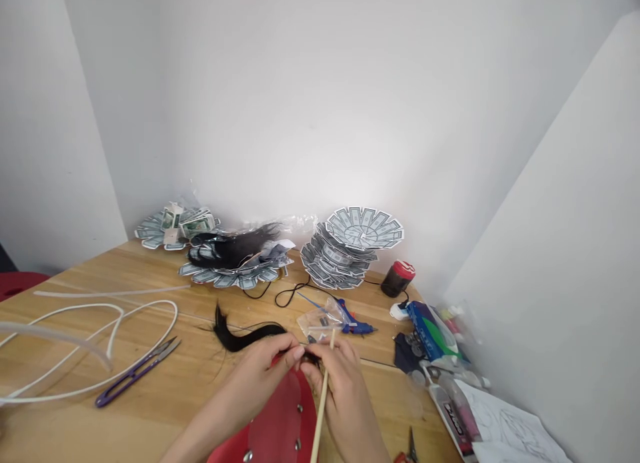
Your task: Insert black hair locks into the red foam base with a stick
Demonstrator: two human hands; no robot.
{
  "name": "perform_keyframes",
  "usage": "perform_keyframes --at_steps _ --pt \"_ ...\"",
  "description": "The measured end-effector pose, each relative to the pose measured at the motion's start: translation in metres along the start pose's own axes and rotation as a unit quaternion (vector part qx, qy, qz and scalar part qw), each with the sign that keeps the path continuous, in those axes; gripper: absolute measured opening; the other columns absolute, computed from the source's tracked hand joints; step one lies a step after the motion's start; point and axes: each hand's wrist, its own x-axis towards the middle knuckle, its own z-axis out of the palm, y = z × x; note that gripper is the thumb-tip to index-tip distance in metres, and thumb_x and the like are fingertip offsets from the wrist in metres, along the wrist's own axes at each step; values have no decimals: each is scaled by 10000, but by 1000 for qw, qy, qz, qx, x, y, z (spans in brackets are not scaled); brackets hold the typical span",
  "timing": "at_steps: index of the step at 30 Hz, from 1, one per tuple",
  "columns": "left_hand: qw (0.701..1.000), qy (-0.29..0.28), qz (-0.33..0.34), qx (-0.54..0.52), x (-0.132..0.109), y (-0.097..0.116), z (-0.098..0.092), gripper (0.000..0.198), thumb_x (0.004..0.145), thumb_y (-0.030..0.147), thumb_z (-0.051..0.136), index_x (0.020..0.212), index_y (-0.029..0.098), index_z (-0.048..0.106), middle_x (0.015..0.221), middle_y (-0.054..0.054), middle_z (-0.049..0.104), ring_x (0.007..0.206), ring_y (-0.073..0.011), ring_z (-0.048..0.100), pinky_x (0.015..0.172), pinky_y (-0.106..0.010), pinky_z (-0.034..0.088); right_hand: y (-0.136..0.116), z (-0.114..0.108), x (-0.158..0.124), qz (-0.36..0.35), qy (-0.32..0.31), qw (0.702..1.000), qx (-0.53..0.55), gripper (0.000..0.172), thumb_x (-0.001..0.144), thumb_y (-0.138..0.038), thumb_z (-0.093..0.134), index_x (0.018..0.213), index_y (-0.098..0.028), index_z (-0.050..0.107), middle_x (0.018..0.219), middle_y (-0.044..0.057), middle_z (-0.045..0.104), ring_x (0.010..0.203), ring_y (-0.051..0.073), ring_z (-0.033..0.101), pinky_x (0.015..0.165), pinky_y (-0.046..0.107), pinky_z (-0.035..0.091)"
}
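Note:
My left hand (274, 364) is closed in a pinch at the end of a black lock of hair (245, 338) that curves away to the left across the table. Close against it, my right hand (343, 376) is bent with a thin pale wooden stick (323, 403) lodged between its fingers, slanting down past the wrist. The right fingertips also meet a small dark piece, partly hidden, that seems to belong to the hair. Beneath both hands is a red sheet-like piece (283, 416) with round metal studs.
Purple thread snips (137, 373) and looped white tubing (75, 356) lie left. Behind stand frilled paper-note bowls (335, 256) and a black hair bundle (235, 246). A blue glue gun (353, 320), a red-lidded jar (399, 278) and a blue-green packet (435, 333) are rightward.

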Motion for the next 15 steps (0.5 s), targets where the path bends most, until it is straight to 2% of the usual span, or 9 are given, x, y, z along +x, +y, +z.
perform_keyframes --at_steps 2,3,6,8,12,15 --pt "999 -14 -29 -31 1 1 2 401 935 550 485 730 212 555 702 -16 610 691 -207 573 684 -307 430 -2 2 1 20 0 1000 14 232 998 -355 550 862 -250 706 865 72 675 901 310 593 823 453 450" --pt "997 -25 -44 -50 1 2 3 442 921 612 471 729 218 528 654 -2 592 607 -189 553 618 -295 426 -3 2 1 30 -2 999 25 253 1000 -356 537 824 -246 682 839 62 650 872 296 586 800 430 445" --pt "992 -45 -79 -92 -1 5 4 550 865 776 435 732 242 445 535 77 435 422 -116 355 451 -242 305 -6 -1 0 60 -12 995 74 256 1006 -395 508 844 -244 638 863 47 626 868 264 584 780 376 439" --pt "990 -47 -84 -103 -3 8 3 581 843 811 454 727 242 432 551 100 346 446 -101 268 447 -229 242 -8 -3 -1 83 -22 990 116 294 1012 -458 485 852 -244 609 833 28 610 806 230 578 732 335 440" --pt "990 -57 -79 -99 -7 12 -1 549 858 773 512 810 227 501 595 105 305 520 -113 232 496 -235 231 -8 -9 0 124 -37 969 208 435 985 -598 477 755 -236 553 657 -24 536 626 167 516 609 275 407" --pt "994 -55 -58 -79 -8 12 -3 483 905 692 529 908 211 572 640 77 400 590 -137 316 559 -249 267 -4 -11 3 142 -36 955 258 485 929 -665 537 728 -224 568 591 -40 522 578 149 487 598 267 385"
